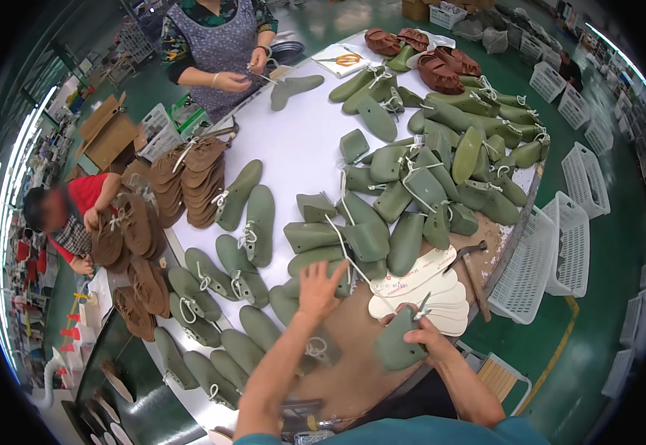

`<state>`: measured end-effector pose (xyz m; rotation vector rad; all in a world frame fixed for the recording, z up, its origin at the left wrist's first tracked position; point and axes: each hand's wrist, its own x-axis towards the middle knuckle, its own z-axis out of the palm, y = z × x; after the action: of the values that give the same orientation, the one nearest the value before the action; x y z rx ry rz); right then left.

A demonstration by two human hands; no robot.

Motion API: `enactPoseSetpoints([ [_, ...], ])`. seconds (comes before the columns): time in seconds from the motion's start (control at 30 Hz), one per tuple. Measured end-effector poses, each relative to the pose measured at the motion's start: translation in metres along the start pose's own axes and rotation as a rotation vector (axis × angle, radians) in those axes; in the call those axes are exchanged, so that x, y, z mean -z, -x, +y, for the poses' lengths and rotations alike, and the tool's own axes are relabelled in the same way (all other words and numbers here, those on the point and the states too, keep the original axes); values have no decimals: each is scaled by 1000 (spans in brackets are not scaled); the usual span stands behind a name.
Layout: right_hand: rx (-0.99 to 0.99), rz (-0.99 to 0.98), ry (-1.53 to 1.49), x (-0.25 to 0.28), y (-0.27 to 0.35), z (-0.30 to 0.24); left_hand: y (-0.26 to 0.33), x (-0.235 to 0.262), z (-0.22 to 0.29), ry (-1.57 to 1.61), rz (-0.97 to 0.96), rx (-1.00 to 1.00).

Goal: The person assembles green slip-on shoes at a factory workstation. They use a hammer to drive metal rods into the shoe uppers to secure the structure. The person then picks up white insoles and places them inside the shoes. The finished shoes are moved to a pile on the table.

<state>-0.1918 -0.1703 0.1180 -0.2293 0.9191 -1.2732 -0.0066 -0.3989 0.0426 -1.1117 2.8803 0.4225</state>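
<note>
My right hand (433, 340) is closed on a green shoe last (399, 346) near the table's front edge. A small dark pointed metal blade (424, 302) sticks up by its fingers; its handle is hidden. A white cord (358, 271) runs from the held last up toward the pile. My left hand (318, 291), slightly blurred, is spread over green lasts at the middle of the table, beside the cord. Several green lasts with white cord loops (261, 222) lie in rows to the left. A heap of lasts (404, 170) covers the right side.
White insoles (430, 293) and a hammer (477, 285) lie right of my hands. Brown shoe uppers (204, 178) are stacked at left, darker ones (442, 68) at the far end. Two co-workers (223, 59) stand across and left. White plastic crates (525, 263) line the right.
</note>
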Motion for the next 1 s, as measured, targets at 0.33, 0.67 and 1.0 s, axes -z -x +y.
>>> enactPoseSetpoints([
  [0.33, 156, -117, 600, 12, 13, 4, -60, 127, -53, 1869, 370, 442],
  [0.67, 126, -373, 545, -3, 65, 27, 139, -33, 95, 1110, -523, -41],
  [1.0, 178, 192, 795, 57, 90, 97, 211, -4, 214, 1667, -299, 377],
])
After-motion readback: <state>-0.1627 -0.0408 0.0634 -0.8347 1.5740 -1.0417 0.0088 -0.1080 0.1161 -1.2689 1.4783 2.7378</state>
